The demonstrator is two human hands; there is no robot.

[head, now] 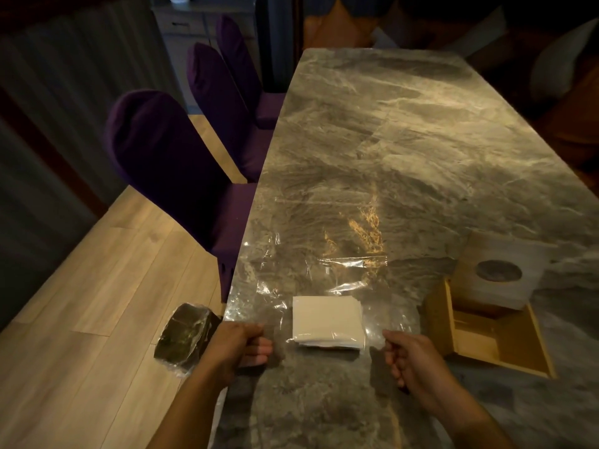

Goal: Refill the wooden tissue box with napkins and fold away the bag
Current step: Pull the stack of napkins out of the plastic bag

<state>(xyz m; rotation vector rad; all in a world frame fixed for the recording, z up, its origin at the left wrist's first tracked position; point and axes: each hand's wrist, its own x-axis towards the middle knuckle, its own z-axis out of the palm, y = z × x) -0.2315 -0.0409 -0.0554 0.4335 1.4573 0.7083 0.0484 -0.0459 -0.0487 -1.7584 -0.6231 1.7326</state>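
Note:
A clear plastic bag (311,251) lies flat on the marble table (405,140). Inside its near end sits a small stack of white napkins (326,320). My left hand (241,346) grips the bag's near left edge with curled fingers. My right hand (410,356) pinches the near right edge. The wooden tissue box (496,340) stands open at the right, and I see no napkins in the part that shows. Its white lid (499,273), with a round hole, rests tilted over the box's far side.
Three purple chairs (168,163) line the table's left side. A dark wrapped bundle (186,338) sits below the table's near left corner, over the wooden floor (81,303). A dark seat (570,124) lies off the right side.

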